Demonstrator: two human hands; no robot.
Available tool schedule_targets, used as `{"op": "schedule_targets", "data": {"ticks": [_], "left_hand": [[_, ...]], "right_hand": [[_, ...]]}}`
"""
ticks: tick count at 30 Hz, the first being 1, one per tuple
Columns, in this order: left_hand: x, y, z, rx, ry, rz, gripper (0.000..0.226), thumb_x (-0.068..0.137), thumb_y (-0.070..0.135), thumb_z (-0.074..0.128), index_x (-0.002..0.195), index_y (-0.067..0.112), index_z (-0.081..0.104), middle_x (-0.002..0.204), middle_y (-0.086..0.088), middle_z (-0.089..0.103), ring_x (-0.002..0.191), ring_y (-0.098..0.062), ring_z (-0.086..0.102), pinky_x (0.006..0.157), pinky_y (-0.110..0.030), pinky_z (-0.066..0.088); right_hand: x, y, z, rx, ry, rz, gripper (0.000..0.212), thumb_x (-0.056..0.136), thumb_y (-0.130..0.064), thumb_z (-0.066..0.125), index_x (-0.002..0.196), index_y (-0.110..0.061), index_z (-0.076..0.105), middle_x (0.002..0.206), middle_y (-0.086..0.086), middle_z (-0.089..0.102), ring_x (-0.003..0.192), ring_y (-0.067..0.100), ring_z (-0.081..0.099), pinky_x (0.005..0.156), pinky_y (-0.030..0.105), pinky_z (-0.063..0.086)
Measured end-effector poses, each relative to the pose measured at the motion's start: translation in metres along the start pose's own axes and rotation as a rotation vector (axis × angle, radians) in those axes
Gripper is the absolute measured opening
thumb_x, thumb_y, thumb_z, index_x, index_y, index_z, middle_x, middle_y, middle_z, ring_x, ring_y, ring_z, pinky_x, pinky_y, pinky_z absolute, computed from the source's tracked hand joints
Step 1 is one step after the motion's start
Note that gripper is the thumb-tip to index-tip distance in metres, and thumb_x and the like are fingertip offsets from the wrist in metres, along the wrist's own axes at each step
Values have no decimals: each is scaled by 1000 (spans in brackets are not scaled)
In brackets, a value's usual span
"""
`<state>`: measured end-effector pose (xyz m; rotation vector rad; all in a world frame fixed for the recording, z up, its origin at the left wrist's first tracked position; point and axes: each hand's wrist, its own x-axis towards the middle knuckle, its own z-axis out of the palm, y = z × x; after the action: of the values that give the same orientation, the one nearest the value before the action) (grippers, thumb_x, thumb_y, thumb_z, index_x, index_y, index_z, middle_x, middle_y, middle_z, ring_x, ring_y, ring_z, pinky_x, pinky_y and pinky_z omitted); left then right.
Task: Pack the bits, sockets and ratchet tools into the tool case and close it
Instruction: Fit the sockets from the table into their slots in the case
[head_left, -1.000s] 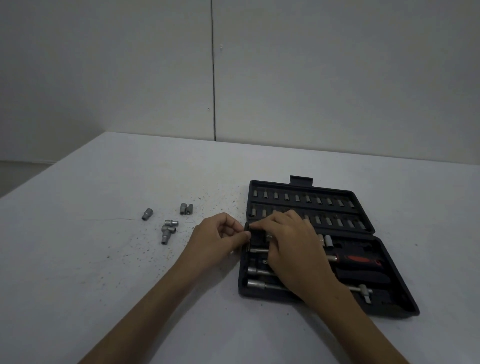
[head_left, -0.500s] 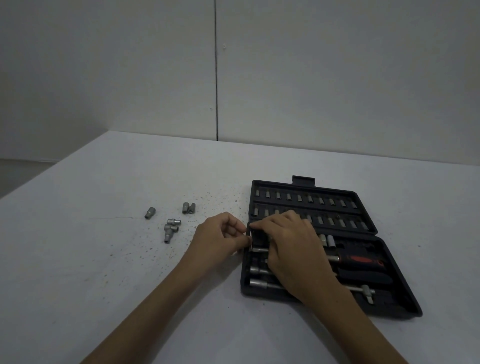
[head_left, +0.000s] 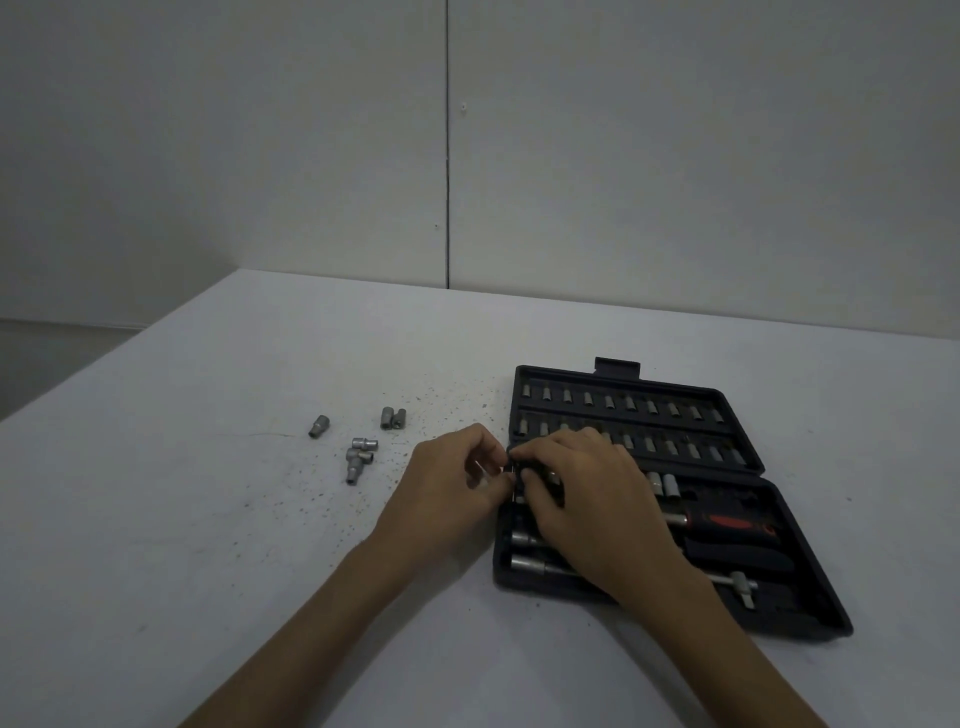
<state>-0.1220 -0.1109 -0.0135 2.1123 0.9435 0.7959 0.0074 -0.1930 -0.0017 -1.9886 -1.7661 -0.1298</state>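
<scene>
We find the tool case (head_left: 810, 587) lying open and flat on the right half of the table (head_left: 182, 545), its long axis running from the near right towards the far left. The lid half sits farther from us and carries 2 rows of bits (head_left: 623, 402), each bit standing across the row. The near half holds long tools laid roughly along the case's width: a red-and-black screwdriver handle (head_left: 732, 522) with its shaft pointing left, a socket extension (head_left: 535, 564) along the near edge, and a T-bar (head_left: 740, 584) at the near right.

Both hands meet at the left end of the case, at the hinge line. The left hand (head_left: 447, 488) has its fingers curled and its fingertips pressed towards a small dark piece at the case edge; the right hand (head_left: 587, 499) lies over the tray with its thumb and forefinger curled on the same spot. We cannot tell exactly what is pinched (the piece is too small and dark).

Well apart, to the left on the table, lie loose sockets (head_left: 393, 418): 1 single socket (head_left: 318, 426) farthest left, a touching pair and a cluster (head_left: 358, 457) nearer us.

The table is pale grey, dotted with dark specks near the case. Behind it stands a plain grey wall (head_left: 675, 156) with 1 vertical seam.
</scene>
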Motion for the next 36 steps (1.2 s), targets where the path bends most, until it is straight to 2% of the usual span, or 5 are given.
{"op": "schedule_targets", "data": {"ticks": [5, 12, 19, 26, 36], "left_hand": [[3, -5, -8, 143, 53, 65, 4, 85, 22, 63, 84, 25, 61, 81, 18, 56, 84, -4, 54, 73, -21, 45], [17, -28, -41, 254, 150, 42, 8, 86, 13, 59, 90, 20, 61, 93, 5, 62, 91, -13, 56, 82, -34, 50], [34, -51, -56, 293, 185, -150, 24, 82, -2, 58, 104, 6, 64, 110, -10, 63, 91, -14, 52, 81, -22, 40], [37, -60, -57, 266, 204, -90, 30, 78, -6, 58, 104, 8, 63, 109, -10, 61, 86, -15, 55, 76, -28, 48], [38, -60, -55, 287, 223, -78, 24, 83, -6, 56, 103, 2, 65, 94, -8, 67, 78, -9, 53, 67, -8, 37]], "right_hand": [[7, -11, -4, 92, -39, -27, 26, 94, -25, 49, 116, -27, 63, 109, -9, 62, 103, 10, 51, 90, 28, 42], [25, -33, 4, 94, -115, -78, 30, 96, -30, 44, 123, -28, 58, 120, -7, 60, 112, 13, 48, 93, 30, 39], [42, -48, 25, 30, -159, -91, 33, 95, -25, 42, 124, -23, 57, 122, 0, 61, 112, 20, 48, 89, 35, 39], [40, -43, 39, 26, -156, -90, 32, 95, -23, 41, 123, -22, 58, 119, -1, 59, 107, 18, 48, 83, 29, 36], [38, -44, 39, 42, -134, -96, 32, 95, -24, 41, 123, -22, 58, 118, -2, 59, 105, 17, 48, 83, 28, 36]]}}
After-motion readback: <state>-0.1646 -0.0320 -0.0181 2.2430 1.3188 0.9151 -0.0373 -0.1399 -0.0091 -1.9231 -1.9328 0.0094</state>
